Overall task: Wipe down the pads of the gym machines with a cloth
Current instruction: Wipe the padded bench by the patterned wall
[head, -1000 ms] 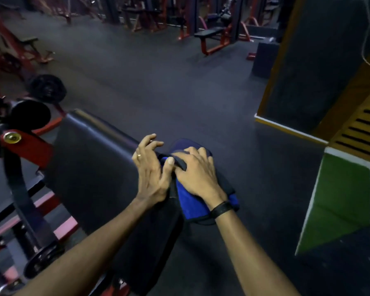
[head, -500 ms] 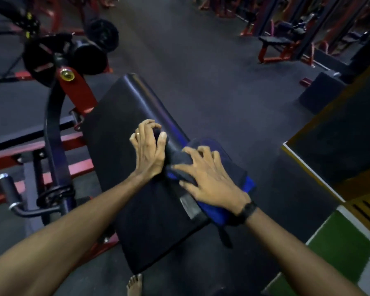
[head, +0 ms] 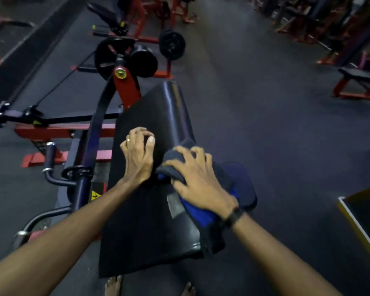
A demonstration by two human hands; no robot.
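Observation:
A large black machine pad (head: pixel 150 221) slopes away from me in the middle of the view. A blue and dark grey cloth (head: pixel 198 210) lies over its right edge. My right hand (head: pixel 199 180) presses on the cloth with fingers spread and bent, bunching a grey fold under the fingertips. My left hand (head: pixel 138 154) rests on the bare pad just left of the cloth, fingers curled, thumb tip near the forefinger, holding nothing. A small rounded black pad (head: pixel 247 189) shows under the cloth at the right.
The red and black machine frame (head: pixel 126 84) with a roller pad (head: pixel 144 60) and weight plate (head: pixel 172 45) stands behind the pad. A black handle (head: pixel 49 154) sticks out at the left. A red bench (head: pixel 363 82) stands at the right. My bare feet (head: pixel 113 285) are below.
The view has swung left and down, bringing the machine frame to the centre. My left hand has let go of the cloth's edge and sits apart from it; my right hand stays on the cloth.

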